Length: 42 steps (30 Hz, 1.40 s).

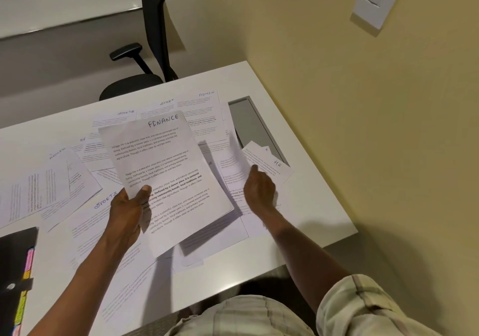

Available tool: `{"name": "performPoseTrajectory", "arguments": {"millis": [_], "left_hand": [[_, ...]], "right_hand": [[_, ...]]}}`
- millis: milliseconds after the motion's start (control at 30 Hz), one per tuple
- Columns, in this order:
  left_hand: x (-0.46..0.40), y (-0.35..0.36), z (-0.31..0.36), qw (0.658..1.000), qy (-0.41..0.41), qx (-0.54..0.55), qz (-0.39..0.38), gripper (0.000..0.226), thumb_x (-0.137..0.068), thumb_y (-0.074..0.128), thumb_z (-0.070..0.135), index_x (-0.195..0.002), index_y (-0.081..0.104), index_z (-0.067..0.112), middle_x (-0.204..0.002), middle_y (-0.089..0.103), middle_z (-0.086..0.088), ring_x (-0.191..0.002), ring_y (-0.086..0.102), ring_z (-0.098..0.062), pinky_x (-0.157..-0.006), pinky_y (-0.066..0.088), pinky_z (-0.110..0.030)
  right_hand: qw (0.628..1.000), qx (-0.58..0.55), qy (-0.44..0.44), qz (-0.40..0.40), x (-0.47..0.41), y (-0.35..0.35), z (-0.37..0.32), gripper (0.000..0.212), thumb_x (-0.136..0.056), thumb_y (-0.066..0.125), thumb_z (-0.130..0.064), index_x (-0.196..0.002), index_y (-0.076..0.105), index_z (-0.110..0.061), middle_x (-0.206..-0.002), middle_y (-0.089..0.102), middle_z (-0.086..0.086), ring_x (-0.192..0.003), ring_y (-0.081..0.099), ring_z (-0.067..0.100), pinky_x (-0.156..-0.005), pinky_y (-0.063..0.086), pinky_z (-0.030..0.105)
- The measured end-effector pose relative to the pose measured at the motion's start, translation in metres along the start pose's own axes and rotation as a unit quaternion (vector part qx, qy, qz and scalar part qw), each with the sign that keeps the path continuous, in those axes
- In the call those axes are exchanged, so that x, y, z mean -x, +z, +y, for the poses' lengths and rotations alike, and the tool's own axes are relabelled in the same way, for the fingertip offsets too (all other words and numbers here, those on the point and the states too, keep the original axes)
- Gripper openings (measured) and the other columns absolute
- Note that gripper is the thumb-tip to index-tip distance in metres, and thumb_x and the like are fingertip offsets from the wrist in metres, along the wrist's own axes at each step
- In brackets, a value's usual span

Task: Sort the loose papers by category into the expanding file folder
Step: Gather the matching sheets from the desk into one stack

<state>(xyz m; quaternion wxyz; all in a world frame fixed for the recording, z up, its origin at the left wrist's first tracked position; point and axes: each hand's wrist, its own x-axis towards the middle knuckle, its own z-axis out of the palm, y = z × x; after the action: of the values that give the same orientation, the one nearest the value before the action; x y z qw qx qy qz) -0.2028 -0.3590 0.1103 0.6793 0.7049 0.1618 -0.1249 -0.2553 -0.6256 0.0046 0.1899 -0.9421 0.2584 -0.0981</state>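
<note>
- The left hand [129, 211] grips a white printed sheet [168, 177] headed "FINANCE" in handwriting, thumb on top, lifted above the desk [305, 206]
- The right hand [259, 189] reaches to a sheet marked "HR" [272, 166]; whether it grips it I cannot tell
- Loose papers [77, 180] marked "SPORTS", "SPORT", "ADMIN" and "HR" lie overlapping across the desk
- The black expanding file folder [15, 271], with pink and yellow tabs, lies at the desk's left edge

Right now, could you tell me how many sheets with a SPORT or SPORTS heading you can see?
3: one SPORTS sheet at the far left, one SPORT sheet beside it, one SPORTS sheet by the left hand. Others may be covered.
</note>
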Motion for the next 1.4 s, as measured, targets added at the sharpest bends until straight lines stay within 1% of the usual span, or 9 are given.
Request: {"name": "performPoseTrajectory", "arguments": {"millis": [167, 367, 700, 833, 933, 1000, 1100, 1233, 1400], "left_hand": [[-0.002, -0.006, -0.002, 1.0, -0.007, -0.003, 0.014, 0.029, -0.097, 0.058, 0.007, -0.127, 0.059, 0.011, -0.114, 0.07, -0.003, -0.105, 0.067, -0.029, -0.096, 0.05, -0.049], [0.0, -0.004, -0.008, 1.0, -0.02, 0.003, 0.005, 0.033, -0.098, 0.055, 0.004, -0.131, 0.056, 0.006, -0.118, 0.069, -0.009, -0.108, 0.065, -0.035, -0.098, 0.048, -0.053], [0.001, -0.003, 0.001, 1.0, -0.015, -0.002, 0.02, 0.024, -0.097, 0.057, 0.005, -0.12, 0.062, 0.01, -0.11, 0.073, -0.006, -0.098, 0.071, -0.027, -0.085, 0.055, -0.041], [0.002, 0.002, 0.004, 0.999, -0.024, -0.002, 0.024, 0.029, -0.096, 0.059, 0.006, -0.125, 0.06, 0.005, -0.114, 0.072, -0.011, -0.104, 0.069, -0.034, -0.087, 0.054, -0.047], [0.003, 0.004, 0.005, 0.999, -0.028, -0.004, 0.019, 0.029, -0.097, 0.058, 0.006, -0.126, 0.059, 0.005, -0.116, 0.071, -0.013, -0.104, 0.069, -0.035, -0.089, 0.054, -0.049], [0.002, 0.005, 0.006, 0.999, -0.028, -0.01, 0.016, 0.029, -0.097, 0.059, 0.007, -0.126, 0.059, 0.007, -0.116, 0.071, -0.014, -0.1, 0.07, -0.033, -0.087, 0.055, -0.048], [-0.005, 0.004, 0.009, 0.999, -0.027, -0.008, 0.025, 0.031, -0.097, 0.058, 0.007, -0.129, 0.058, 0.004, -0.112, 0.069, -0.023, -0.082, 0.071, -0.024, -0.074, 0.058, -0.038], [-0.013, 0.002, 0.015, 0.999, -0.026, 0.002, 0.036, 0.033, -0.097, 0.059, 0.009, -0.13, 0.058, 0.009, -0.123, 0.068, -0.011, -0.105, 0.067, -0.032, -0.093, 0.052, -0.049], [-0.017, 0.0, 0.02, 0.999, -0.012, 0.017, 0.047, 0.031, -0.098, 0.058, 0.009, -0.129, 0.058, 0.011, -0.125, 0.066, -0.01, -0.102, 0.067, -0.026, -0.097, 0.049, -0.045]], "right_hand": [[0.982, 0.016, 0.161, -0.096, -0.049, -0.001, 0.06, 0.04, -0.088, 0.059, -0.023, -0.122, 0.053, -0.004, -0.118, 0.059, 0.018, -0.11, 0.059, 0.035, -0.088, 0.051, 0.042], [0.973, 0.03, 0.154, -0.169, -0.077, 0.006, 0.1, 0.077, -0.07, 0.076, -0.051, -0.125, 0.044, -0.009, -0.124, 0.046, 0.01, -0.12, 0.046, 0.032, -0.091, 0.048, 0.046], [0.967, 0.057, 0.165, -0.183, -0.095, 0.015, 0.1, 0.096, -0.068, 0.085, -0.043, -0.134, 0.035, 0.006, -0.126, 0.043, 0.016, -0.122, 0.042, 0.037, -0.095, 0.051, 0.04], [0.977, 0.064, 0.14, -0.145, -0.091, 0.018, 0.097, 0.084, -0.079, 0.073, -0.051, -0.13, 0.043, 0.008, -0.12, 0.047, 0.015, -0.109, 0.049, 0.032, -0.093, 0.044, 0.034], [0.981, -0.023, 0.158, -0.107, -0.086, 0.016, 0.092, 0.045, -0.083, 0.073, -0.015, -0.116, 0.05, 0.004, -0.114, 0.06, 0.021, -0.106, 0.06, 0.037, -0.088, 0.051, 0.04], [0.987, -0.048, 0.141, -0.052, -0.078, 0.012, 0.08, 0.017, -0.084, 0.059, -0.001, -0.101, 0.058, 0.001, -0.1, 0.067, 0.021, -0.094, 0.066, 0.038, -0.079, 0.057, 0.042], [0.998, -0.042, 0.045, 0.004, -0.056, 0.002, 0.04, 0.007, -0.083, 0.062, -0.005, -0.091, 0.062, -0.005, -0.087, 0.067, 0.014, -0.076, 0.068, 0.032, -0.063, 0.058, 0.04], [0.993, -0.024, -0.112, -0.01, -0.008, 0.008, -0.015, 0.028, -0.068, 0.081, -0.006, -0.088, 0.062, -0.006, -0.079, 0.064, 0.012, -0.064, 0.064, 0.028, -0.053, 0.056, 0.034], [0.978, 0.044, -0.196, -0.048, 0.017, 0.032, -0.02, 0.028, -0.063, 0.078, -0.002, -0.079, 0.057, -0.014, -0.07, 0.055, 0.004, -0.061, 0.053, 0.021, -0.052, 0.043, 0.031]]}}
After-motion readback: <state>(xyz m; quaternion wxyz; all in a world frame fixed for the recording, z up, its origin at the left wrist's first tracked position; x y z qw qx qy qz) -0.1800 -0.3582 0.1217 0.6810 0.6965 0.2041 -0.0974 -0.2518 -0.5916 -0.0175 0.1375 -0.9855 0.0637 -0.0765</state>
